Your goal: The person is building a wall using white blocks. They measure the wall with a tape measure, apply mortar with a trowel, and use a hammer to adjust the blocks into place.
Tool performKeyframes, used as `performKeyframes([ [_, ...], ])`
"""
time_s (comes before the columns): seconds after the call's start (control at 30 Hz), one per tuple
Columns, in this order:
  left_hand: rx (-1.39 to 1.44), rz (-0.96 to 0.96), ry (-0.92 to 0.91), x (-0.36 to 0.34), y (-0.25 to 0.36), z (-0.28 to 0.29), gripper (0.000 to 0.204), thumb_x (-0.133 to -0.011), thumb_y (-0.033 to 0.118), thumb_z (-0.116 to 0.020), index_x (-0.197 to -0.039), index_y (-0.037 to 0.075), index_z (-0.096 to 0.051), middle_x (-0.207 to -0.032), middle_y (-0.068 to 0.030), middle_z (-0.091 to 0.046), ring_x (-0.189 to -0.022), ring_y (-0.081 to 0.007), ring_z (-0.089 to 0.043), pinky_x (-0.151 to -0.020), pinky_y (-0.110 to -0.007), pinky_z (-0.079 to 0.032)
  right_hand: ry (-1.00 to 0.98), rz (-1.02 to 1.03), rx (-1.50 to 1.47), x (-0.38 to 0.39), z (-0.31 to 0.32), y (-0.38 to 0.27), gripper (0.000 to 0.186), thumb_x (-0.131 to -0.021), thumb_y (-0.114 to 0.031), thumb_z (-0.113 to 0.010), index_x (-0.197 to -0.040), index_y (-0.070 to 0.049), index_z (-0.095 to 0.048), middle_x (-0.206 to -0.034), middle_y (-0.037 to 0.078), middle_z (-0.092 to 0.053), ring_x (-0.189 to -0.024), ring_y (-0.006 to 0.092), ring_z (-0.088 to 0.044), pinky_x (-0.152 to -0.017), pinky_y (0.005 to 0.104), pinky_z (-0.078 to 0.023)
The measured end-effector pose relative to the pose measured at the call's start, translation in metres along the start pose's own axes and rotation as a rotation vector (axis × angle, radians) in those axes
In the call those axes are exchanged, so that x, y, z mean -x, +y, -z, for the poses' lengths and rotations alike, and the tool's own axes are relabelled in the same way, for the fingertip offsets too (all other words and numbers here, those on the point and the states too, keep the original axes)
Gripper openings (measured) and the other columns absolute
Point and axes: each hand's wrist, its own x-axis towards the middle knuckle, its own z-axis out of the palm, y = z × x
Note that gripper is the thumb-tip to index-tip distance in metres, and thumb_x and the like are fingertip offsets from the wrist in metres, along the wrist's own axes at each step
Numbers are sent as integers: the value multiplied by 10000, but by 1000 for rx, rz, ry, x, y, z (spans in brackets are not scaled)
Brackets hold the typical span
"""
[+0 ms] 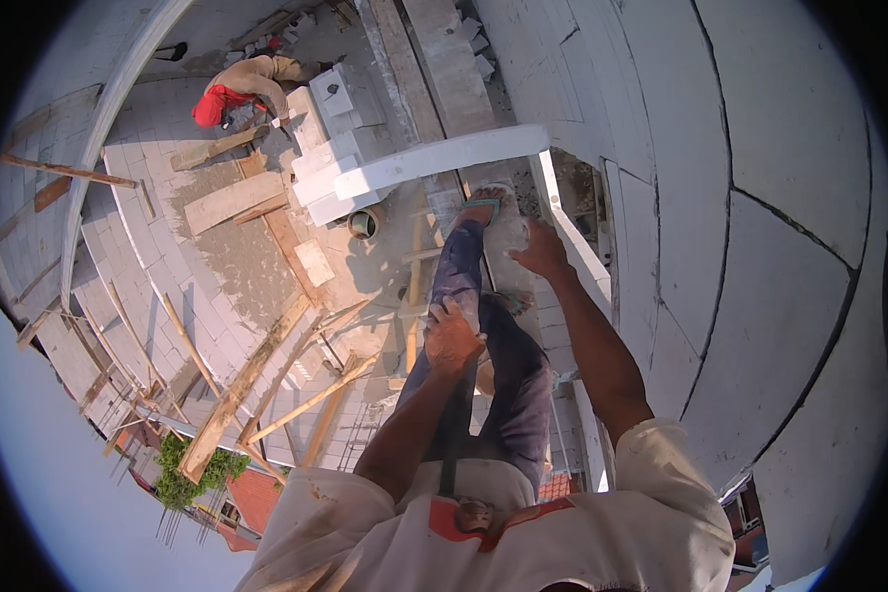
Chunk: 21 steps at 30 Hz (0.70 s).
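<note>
My left hand (452, 337) rests on the knee of my dark blue trousers (461, 271), its fingers lying over the cloth with nothing in them. Out to the right, my right hand (543, 251) is held with fingers apart and holds nothing. It is beside a narrow white upright edge (574, 237) at the foot of the grey block wall (789, 247). My sandalled foot (485, 202) stands on a narrow plank walkway (508, 261), just below a long white beam (444, 158) that crosses ahead of me.
Far below on the left, a person in a red head covering (225, 104) bends beside stacked white blocks (331, 168). A bucket (363, 225) stands near them. Wooden planks (242, 385) and bamboo poles (316, 397) form scaffolding at the lower left. A gap (572, 183) opens by the wall.
</note>
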Motion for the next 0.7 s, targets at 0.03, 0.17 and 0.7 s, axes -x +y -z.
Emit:
performKeyframes([
  [0.03, 29, 13, 31, -4, -1, -2, 1054, -741, 434, -868, -1523, -56, -360, -1440, -281, -492, -1290, -432, -561, -1039, -512, -494, 22, 44, 72, -34, 4, -22, 1023, -743, -423, -874, -1565, -74, -375, -1509, 236, -510, -1407, 404, -496, -1113, 554, -448],
  [0.17, 104, 66, 44, -21, 1, 3, 964, -769, 402, -841, -1513, -25, -402, -1460, -267, -470, -1340, -429, -513, -1082, -523, -458, 110, 269, 437, -151, -11, -83, 1010, -781, -292, -852, -1614, -143, -299, -1589, 180, -440, -1494, 356, -401, -1194, 574, -354],
  [0.7, 224, 124, 8, -34, -2, 23, 926, -760, 389, -827, -1505, 5, -432, -1486, -216, -455, -1369, -404, -479, -1104, -522, -425, 230, 539, 785, -280, -64, -97, 470, -846, -204, -749, -1276, -113, -581, -1066, 83, -701, -987, 302, -726, -920, 569, -544],
])
